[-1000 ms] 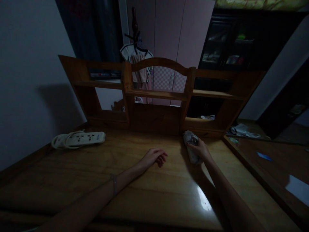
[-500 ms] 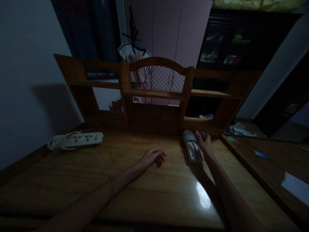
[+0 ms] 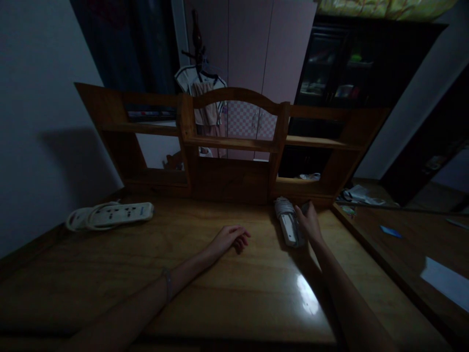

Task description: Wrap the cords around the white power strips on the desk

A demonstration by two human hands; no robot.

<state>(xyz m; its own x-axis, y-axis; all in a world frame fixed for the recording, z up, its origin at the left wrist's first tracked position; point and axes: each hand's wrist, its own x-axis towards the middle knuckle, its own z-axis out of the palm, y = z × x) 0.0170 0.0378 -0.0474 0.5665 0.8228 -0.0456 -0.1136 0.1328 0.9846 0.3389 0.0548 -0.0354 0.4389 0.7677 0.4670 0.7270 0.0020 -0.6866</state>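
My left hand [image 3: 229, 238] rests on the wooden desk [image 3: 220, 288] near its middle, fingers loosely bent and apart, holding nothing. My right hand [image 3: 310, 224] lies at the desk's back right, right beside a white power strip [image 3: 288, 226] with its cord wound round the far end. Its fingertips close on a small grey object [image 3: 305, 207] just right of the strip; the dim light hides what that object is.
A second white power strip [image 3: 117, 214] with a coiled cord lies at the back left. A wooden shelf unit [image 3: 234, 142] stands along the desk's back edge. A lower wooden surface [image 3: 410, 244] with papers adjoins on the right. A wall is on the left.
My right hand has gone from on top of the right power strip to its right side, carrying the small grey object. The left hand stayed still.
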